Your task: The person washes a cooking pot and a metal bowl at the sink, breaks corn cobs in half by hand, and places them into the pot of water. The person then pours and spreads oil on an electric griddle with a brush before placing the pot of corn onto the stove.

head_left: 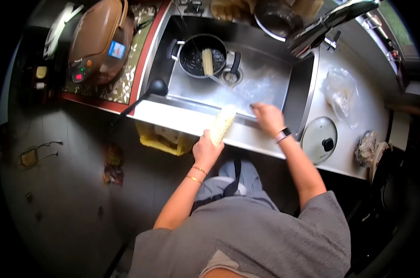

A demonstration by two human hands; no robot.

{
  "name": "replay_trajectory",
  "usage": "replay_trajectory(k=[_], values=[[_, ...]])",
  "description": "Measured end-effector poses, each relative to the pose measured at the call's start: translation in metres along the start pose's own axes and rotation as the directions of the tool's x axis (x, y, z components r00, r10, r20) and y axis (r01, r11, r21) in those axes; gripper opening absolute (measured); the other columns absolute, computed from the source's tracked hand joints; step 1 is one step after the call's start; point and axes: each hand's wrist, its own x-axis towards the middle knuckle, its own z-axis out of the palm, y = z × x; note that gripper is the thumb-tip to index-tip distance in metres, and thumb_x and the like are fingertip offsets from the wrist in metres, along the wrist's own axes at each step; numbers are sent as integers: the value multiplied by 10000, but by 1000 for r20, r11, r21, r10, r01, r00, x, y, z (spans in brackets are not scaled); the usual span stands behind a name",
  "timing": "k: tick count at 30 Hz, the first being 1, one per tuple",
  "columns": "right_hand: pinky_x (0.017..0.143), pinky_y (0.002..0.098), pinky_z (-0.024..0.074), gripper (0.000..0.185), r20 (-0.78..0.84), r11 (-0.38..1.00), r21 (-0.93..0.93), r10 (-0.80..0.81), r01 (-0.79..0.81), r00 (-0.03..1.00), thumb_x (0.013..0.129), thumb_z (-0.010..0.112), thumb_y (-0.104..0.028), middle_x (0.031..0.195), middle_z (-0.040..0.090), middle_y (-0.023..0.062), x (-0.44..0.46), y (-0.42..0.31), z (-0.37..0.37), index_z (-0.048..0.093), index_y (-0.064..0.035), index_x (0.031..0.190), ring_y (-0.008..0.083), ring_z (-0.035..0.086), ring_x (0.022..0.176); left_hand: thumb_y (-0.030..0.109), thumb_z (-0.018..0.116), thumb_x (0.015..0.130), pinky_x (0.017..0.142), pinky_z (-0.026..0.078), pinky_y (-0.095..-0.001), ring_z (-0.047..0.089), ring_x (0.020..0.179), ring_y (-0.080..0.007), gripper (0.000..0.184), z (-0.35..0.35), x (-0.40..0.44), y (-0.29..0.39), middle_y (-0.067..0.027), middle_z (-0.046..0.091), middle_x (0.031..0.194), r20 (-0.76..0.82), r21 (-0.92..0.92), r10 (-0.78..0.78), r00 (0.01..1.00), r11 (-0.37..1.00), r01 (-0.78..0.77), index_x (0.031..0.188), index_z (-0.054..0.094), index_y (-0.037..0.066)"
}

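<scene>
My left hand [208,150] is closed around the lower end of a pale ear of corn [223,124], tilted upward over the sink's front edge. To its right, my right hand [269,121] has its fingers closed at the dark end of a long, thin grey utensil [230,89], blurred and perhaps a knife. The utensil's far end reaches toward the pot's rim. Inside the sink [270,78] stands a dark two-handled pot [187,69] with water in it. Another ear of corn [207,61] leans within that pot.
A black ladle [157,87] rests across the sink's front left edge. On the right counter lie a glass lid [319,140] and a clear plastic bag [340,95]. A brown electric appliance [96,39] stands at left. The faucet [328,23] overhangs the sink. Below hangs a yellow-lined bin [177,149].
</scene>
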Motion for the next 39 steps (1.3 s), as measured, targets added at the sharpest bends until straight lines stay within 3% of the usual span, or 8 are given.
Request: replay_trajectory(k=[6,9,14,23,27,31,35,39], values=[[623,428,498,235,-161,998,53,-7,16,987,891,584,-329,745,649,166,-20,33,-51,688,-132,968,356,631,708,236,760,688,633,529,-400,649,736,-352,487,-23,-12,-10,-171,644,853,-159,-326,189,969,916,-232,1070,528,43],[603,406,496,222,-161,976,187,141,-110,977,882,610,-307,732,648,161,-40,39,-45,690,-126,981,343,636,693,199,793,661,643,535,-369,653,734,-335,533,-43,-17,1,-153,641,859,-263,-372,262,929,861,-348,1089,525,31],[593,368,500,301,-484,977,201,166,-75,859,817,695,-210,825,680,119,-94,40,-32,651,-59,1074,281,649,661,187,812,640,660,537,-362,660,755,-316,557,-65,-22,26,-146,646,889,-336,-353,370,866,803,-480,1099,534,40],[840,433,433,535,-577,935,139,344,-326,740,824,606,-130,1055,594,171,-236,65,-56,445,-24,1322,349,564,946,147,761,710,694,512,-325,634,746,-189,409,-68,-41,37,-107,655,860,250,-598,236,939,801,-42,1021,538,2],[870,441,415,510,-670,857,158,458,-491,584,854,572,-106,1091,576,183,-284,75,-52,413,-7,1329,361,540,997,151,751,719,647,509,-308,617,694,-157,370,-65,-41,52,-87,646,815,309,-572,343,887,812,-114,984,541,0],[934,455,379,498,-736,757,196,533,-623,417,858,556,-80,1141,548,205,-306,137,-36,395,-6,1323,387,497,1061,152,733,739,531,484,-268,577,568,-107,337,-62,-48,83,-63,624,748,423,-645,317,849,763,36,968,536,2],[929,465,377,460,-697,644,193,621,-741,359,844,556,-56,1129,555,202,-296,204,-27,422,-3,1280,394,495,1070,181,748,736,614,506,-289,610,648,-151,403,-62,-48,115,-97,643,810,410,-586,352,841,809,-53,1021,540,-13],[942,458,378,398,-676,639,212,642,-740,361,833,547,-10,1134,569,191,-287,244,-23,461,-4,1221,373,498,1081,229,770,717,708,508,-337,659,774,-277,464,-78,-44,175,-169,658,887,294,-399,506,811,836,-377,1051,550,-6]])
